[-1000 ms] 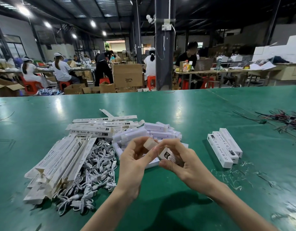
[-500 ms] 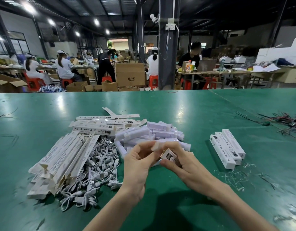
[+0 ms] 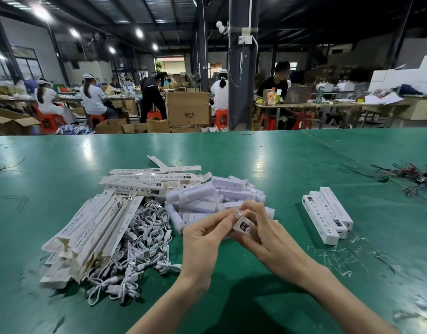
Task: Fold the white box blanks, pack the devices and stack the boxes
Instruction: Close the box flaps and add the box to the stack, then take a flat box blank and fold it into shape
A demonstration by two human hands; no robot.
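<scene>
L hand (image 3: 202,239) & R hand (image 3: 272,242) both pinch white box (image 3: 243,224); blanks (image 3: 135,186) read "RoHS", carton (image 3: 188,109) "BPS".

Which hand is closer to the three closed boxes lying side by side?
Right. The right hand is just left of the closed boxes; the left hand is farther left.

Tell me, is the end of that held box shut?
Not fully: the white box has its end flap sticking up, pinched between left hand and right hand.
</scene>
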